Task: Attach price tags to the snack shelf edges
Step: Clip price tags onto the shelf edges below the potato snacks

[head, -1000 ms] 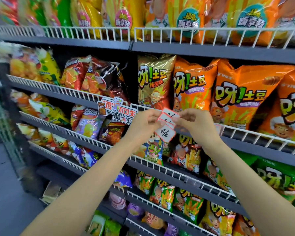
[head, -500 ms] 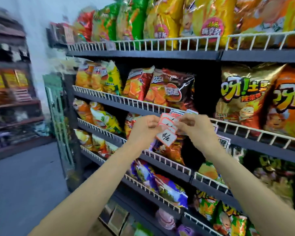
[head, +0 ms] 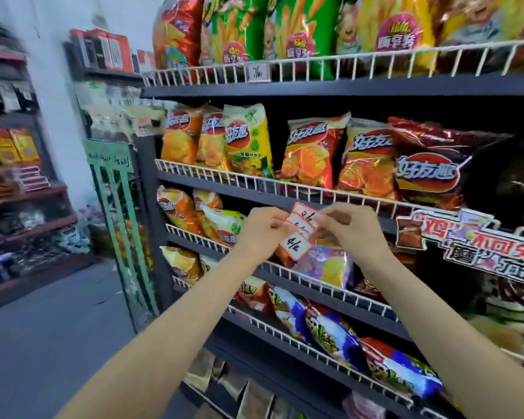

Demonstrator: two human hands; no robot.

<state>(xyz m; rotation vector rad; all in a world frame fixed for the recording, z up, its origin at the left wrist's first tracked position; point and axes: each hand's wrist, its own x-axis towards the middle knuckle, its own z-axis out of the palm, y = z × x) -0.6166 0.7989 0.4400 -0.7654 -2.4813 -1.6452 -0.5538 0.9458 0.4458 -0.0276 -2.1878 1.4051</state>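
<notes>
Left hand: the left hand [head: 262,229] is curled, and the small stack of white, red-bordered paper price tags [head: 300,229] is pinched at its 9 o'clock edge.
Right hand: the right hand [head: 347,226] is curled, and the stack's 3 o'clock edge is pinched.
Tags: the stack is held in front of the white wire shelf rail [head: 285,189].
Mounted tag: at 12 o'clock, a white card tag [head: 258,72] is seen on the top rail.
Promo sign: at 3 o'clock, a colourful printed sign [head: 478,240] is fixed.

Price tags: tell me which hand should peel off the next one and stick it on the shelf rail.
Probably the right hand: its fingertips pinch the top tag of the price tags, while the left hand holds the stack from the side and can steady it.
</notes>
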